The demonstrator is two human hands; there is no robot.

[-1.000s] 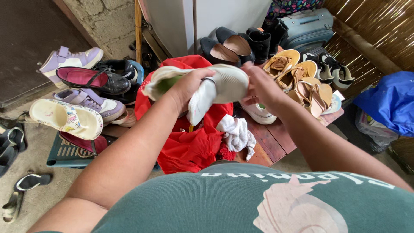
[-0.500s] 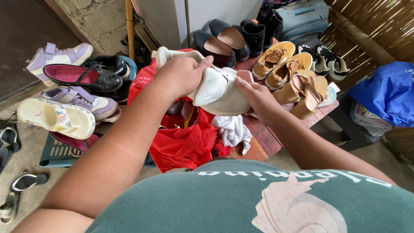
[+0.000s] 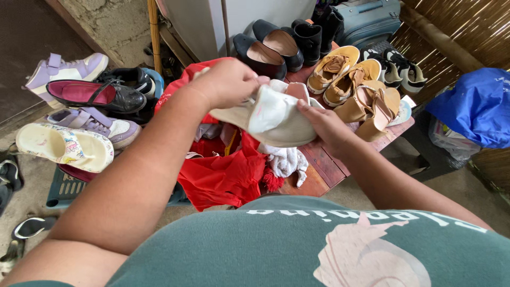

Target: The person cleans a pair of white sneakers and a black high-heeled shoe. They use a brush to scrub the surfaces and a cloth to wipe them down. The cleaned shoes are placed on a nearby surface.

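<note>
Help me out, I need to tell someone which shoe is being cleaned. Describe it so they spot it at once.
Look above the red cloth heaped on the wooden table. There the left hand and right hand hold a cream shoe with a white rag pressed on it. It is the only shoe off the table, unlike the tan sandals behind it.

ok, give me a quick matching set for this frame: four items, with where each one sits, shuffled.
Items:
1. beige shoe
2. red cloth
3. blue bag
4. black flats

Places:
A. far right, off the table
B. held in both hands
C. far end of the table
D. draped over the table's near edge, under the hands

Pairs: 1-B, 2-D, 3-A, 4-C
</note>
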